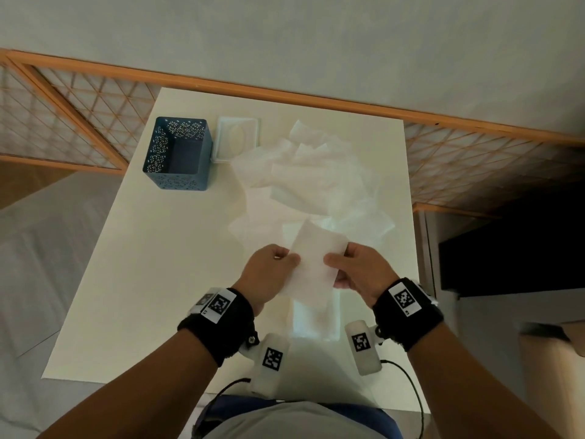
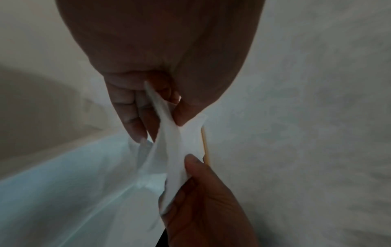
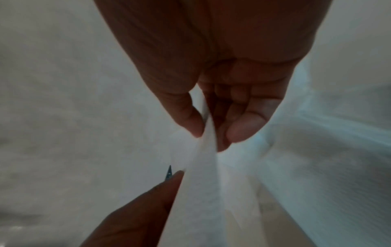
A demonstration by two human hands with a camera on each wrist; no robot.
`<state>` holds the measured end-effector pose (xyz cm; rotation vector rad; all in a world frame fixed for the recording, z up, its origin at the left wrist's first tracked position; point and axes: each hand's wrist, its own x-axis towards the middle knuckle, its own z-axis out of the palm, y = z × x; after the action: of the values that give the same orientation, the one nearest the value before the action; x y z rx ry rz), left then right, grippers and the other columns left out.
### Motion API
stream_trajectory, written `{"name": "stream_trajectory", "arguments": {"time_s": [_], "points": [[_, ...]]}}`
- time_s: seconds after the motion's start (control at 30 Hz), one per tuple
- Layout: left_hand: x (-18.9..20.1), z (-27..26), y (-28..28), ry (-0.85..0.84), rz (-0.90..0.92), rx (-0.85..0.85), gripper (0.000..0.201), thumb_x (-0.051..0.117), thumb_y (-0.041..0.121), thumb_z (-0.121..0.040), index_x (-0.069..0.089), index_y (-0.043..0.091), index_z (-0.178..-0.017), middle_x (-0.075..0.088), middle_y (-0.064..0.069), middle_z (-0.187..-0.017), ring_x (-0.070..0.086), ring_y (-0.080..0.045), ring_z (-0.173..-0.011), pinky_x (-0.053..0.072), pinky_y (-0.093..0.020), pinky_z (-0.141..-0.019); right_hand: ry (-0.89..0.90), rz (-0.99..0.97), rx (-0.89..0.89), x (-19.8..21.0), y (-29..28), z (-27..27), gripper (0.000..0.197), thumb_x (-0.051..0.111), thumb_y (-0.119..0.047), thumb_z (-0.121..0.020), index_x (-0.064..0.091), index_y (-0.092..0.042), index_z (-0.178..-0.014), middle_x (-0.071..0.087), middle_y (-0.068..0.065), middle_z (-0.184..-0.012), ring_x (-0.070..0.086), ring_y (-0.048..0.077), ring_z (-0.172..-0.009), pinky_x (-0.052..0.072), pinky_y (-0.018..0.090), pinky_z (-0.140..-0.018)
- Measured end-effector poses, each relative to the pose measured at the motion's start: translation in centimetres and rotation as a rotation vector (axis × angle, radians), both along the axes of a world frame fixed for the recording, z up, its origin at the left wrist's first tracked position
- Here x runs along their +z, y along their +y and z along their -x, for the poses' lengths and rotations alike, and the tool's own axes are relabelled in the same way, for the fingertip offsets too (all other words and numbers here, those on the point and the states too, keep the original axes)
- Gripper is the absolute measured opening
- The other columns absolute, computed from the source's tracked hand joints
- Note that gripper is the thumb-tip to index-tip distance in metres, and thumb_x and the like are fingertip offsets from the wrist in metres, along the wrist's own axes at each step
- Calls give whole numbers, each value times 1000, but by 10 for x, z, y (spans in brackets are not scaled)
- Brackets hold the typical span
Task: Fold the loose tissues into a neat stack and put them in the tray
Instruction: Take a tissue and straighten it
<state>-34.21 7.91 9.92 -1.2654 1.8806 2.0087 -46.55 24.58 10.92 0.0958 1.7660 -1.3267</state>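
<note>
While both hands (image 1: 272, 274) pinch tissue (image 1: 313, 261), long axis runs near-far

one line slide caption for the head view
Left hand and right hand pinch a white tissue sheet above the white table, loose tissues beyond.

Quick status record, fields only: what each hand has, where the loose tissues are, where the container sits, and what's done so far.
left hand: pinches the held tissue's left edge
right hand: pinches its right edge
held tissue: one sheet, lifted above the table
loose tissues: scattered pile, far middle of table
folded stack: lies just below the hands
blue bin: far left, looks empty
white box: right of the bin
</note>
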Motion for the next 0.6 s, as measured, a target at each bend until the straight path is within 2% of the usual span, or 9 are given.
{"name": "stream_trajectory", "arguments": {"time_s": [0.07, 0.13, 0.23, 0.3, 0.37, 0.47, 0.53, 0.6], "points": [[-14, -7, 10, -54, -11, -24, 14, 74, 26, -95, 67, 15, -89, 73, -7, -89, 66, -22, -76, 55, -36, -71, 52, -123, 20, -14, 6, -7, 11, 74, -11, -91, 71, -4, -100, 75, 22, -95, 69, 28, -77, 61, 42, -74], [-26, -14, 17, -91, -24, -69, 15, 76, 22, -93, 67, 12, -87, 67, -5, -79, 62, -19, -67, 51, -33, -65, 154, -245, 86, -27, 12, -11, 13, 74, -14, -90, 70, -2, -91, 76, 21, -90, 69, 27, -70, 62, 40, -68], [-42, -23, 20, -153, 22, -149, 17, 78, 19, -90, 68, 11, -80, 66, -2, -70, 59, -15, -56, 49, -29, -61, 219, -332, 149, -40, 16, -15, 11, 73, -18, -90, 72, -7, -89, 77, 17, -87, 74, 33, -74, 65, 48, -75], [-49, -26, 21, -193, 95, -215, 19, 79, 21, -89, 69, 13, -75, 70, 2, -68, 61, -12, -56, 49, -26, -58, 223, -364, 165, -47, 16, -17, 13, 73, -19, -90, 73, -6, -89, 76, 14, -82, 72, 31, -71, 64, 51, -76], [-55, -28, 21, -216, 149, -260, 19, 79, 25, -88, 71, 15, -75, 74, 5, -68, 65, -13, -62, 54, -29, -64, 246, -406, 192, -53, 16, -19, 21, 73, -21, -90, 73, 0, -89, 71, 13, -72, 64, 26, -64, 62, 50, -74], [-60, -28, 20, -227, 193, -275, 17, 78, 27, -89, 72, 18, -76, 75, 6, -70, 67, -14, -66, 55, -33, -70, 272, -437, 198, -59, 17, -21, 27, 73, -25, -90, 71, 3, -90, 72, 17, -72, 62, 24, -61, 61, 44, -70], [-63, -28, 20, -228, 212, -277, 17, 76, 27, -90, 72, 18, -76, 74, 6, -70, 67, -15, -66, 55, -32, -70, 280, -452, 202, -62, 19, -22, 29, 73, -26, -90, 70, 2, -90, 68, 12, -69, 62, 23, -62, 58, 37, -68], [-65, -26, 21, -244, 221, -288, 20, 74, 29, -91, 72, 19, -75, 73, 7, -69, 67, -14, -67, 54, -31, -69, 281, -469, 212, -66, 20, -21, 29, 74, -28, -89, 69, 1, -85, 63, 7, -68, 61, 24, -65, 58, 38, -72]]}}
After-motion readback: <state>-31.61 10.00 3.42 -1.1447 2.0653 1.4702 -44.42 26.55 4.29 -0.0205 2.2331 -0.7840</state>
